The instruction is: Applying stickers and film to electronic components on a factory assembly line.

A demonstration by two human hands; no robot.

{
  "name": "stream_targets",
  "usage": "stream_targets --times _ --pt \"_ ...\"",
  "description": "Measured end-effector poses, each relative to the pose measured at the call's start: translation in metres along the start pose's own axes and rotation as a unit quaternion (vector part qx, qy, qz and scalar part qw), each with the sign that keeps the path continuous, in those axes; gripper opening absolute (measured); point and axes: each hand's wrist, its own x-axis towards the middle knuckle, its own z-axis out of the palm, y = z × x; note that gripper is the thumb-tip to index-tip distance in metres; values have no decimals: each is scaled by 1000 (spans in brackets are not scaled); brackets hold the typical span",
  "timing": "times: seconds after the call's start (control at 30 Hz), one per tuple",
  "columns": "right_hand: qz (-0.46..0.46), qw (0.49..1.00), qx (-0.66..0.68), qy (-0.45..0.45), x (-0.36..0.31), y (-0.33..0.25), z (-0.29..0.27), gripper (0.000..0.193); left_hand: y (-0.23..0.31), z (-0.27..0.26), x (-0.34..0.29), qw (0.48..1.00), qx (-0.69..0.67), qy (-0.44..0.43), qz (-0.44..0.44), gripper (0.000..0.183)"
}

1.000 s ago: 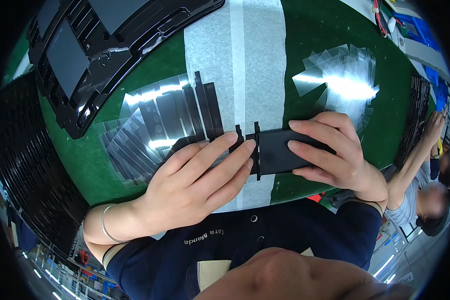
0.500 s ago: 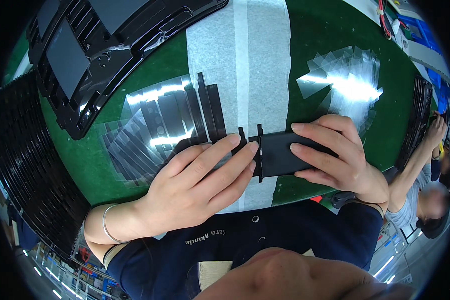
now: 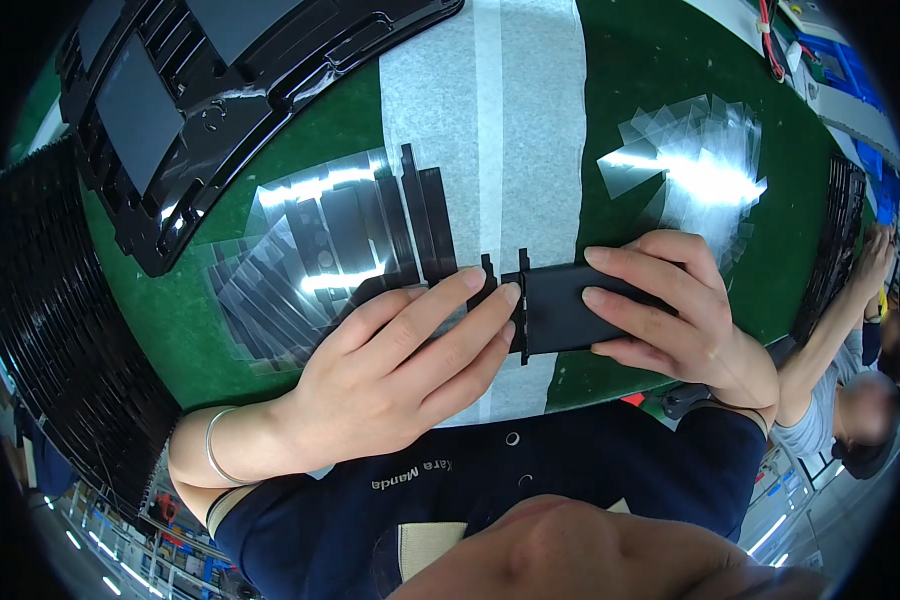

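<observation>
A flat black rectangular panel with a narrow dark strip along its left end lies over the pale paper band. My right hand is closed on its right part, fingers across the top face. My left hand presses its fingertips on the dark strip at the panel's left end; the thumb is hidden. Short black tabs stick out past the left fingertips. Just beyond my left hand lie long dark strips and an overlapping fan of clear film pieces with dark strips.
A glossy black tray holding flat grey panels stands at the far left. Stacked black trays line the left edge. Clear film sheets are heaped on the green mat at right. Another person's arm shows at far right.
Both hands keep nearly the same hold on the panel. The whole view has shifted slightly; the other person's hand at the far right has moved a little.
</observation>
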Motion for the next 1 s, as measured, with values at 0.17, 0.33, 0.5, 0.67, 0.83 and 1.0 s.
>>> stream_targets --times 0.17,0.33,0.5,0.67,0.83,1.0 --pt "2 1000 1 -1 0 0 0 41 -1 0 0 1000 6 -1 4 28" --pt "7 1000 4 -6 -1 0 -1 41 0 0 0 1000 5 -1 1 28" --pt "10 1000 7 -4 -2 0 1 42 0 -1 1 1000 4 -1 1 29" --pt "9 1000 7 -6 -1 0 0 42 0 1 0 1000 7 1 3 29" --pt "7 1000 8 -6 -1 1 0 42 0 -1 0 1000 11 -7 1 28" --pt "11 1000 6 -12 0 0 -2 44 0 -1 1 1000 8 -7 -2 28"
